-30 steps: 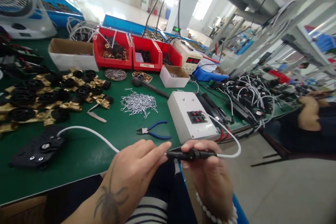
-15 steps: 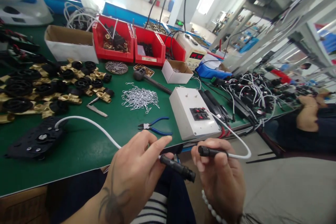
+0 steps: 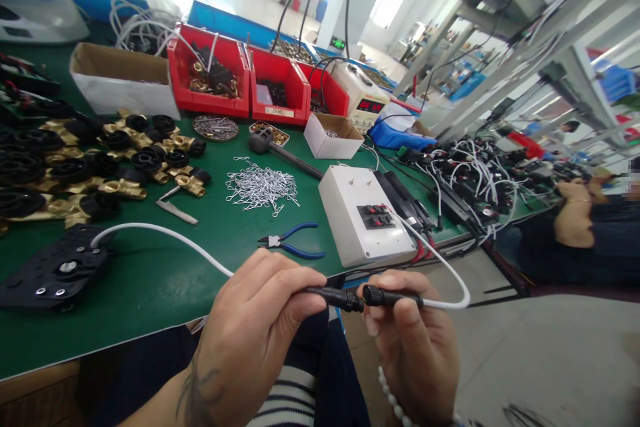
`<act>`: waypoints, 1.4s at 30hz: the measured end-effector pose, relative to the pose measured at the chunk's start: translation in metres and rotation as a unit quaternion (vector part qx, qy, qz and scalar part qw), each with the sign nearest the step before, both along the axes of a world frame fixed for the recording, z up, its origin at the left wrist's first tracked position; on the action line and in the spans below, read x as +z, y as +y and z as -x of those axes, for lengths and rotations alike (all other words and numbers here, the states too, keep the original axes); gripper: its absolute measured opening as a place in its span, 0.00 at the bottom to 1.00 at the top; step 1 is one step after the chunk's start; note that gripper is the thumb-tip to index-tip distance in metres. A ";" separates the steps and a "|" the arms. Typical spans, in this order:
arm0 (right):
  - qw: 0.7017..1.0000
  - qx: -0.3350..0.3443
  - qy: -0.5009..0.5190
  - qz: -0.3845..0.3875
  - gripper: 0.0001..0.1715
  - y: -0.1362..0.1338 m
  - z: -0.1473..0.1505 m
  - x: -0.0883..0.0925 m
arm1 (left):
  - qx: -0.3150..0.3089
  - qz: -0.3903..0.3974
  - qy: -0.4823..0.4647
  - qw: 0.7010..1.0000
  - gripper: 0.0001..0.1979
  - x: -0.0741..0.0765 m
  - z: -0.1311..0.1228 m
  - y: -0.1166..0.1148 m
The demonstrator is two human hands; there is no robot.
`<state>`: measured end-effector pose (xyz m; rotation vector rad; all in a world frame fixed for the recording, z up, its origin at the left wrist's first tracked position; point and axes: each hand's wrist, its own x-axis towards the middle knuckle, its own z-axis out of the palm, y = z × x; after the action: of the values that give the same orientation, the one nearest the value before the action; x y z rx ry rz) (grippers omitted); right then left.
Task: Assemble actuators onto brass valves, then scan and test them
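Note:
My left hand pinches a black cable connector between thumb and fingers. Its white cable runs left to a black plastic housing on the bench. In my right hand is a second black connector, whose white cable loops up to a white switch box. The two connector ends point at each other, nearly in line; whether they touch I cannot tell. Blue-handled cutting pliers lie just beyond my left hand.
Metal clips are heaped mid-bench, near a hammer. Brass fittings with black caps crowd the left. Red bins and a power supply line the back. At the far right, another person's arm shows beyond tangled cables.
Both connectors have come close together and lined up. The left one has swung from a downward tilt to nearly level, and my left fingers have closed more fully over it.

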<state>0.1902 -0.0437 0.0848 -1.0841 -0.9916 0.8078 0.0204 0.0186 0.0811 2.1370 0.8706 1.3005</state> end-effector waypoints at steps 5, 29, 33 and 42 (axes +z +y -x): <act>1.000 0.000 -0.026 0.000 0.08 -0.002 -0.001 -0.002 | 0.005 0.005 -0.004 1.000 0.10 0.002 -0.001 0.001; 0.996 0.053 -0.071 0.018 0.09 -0.004 -0.013 -0.002 | -0.027 0.010 0.081 0.996 0.22 0.005 0.001 0.006; 0.995 0.059 -0.079 0.031 0.09 -0.002 -0.013 -0.001 | -0.031 0.005 0.087 0.996 0.23 0.005 -0.001 0.006; 0.998 0.045 -0.045 0.026 0.06 0.000 -0.005 -0.009 | 0.012 -0.022 0.123 0.992 0.24 0.000 -0.006 0.001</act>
<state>0.1953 -0.0432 0.0754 -1.1354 -1.1066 0.8676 0.0264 0.0200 0.0813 2.3632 0.9744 1.0919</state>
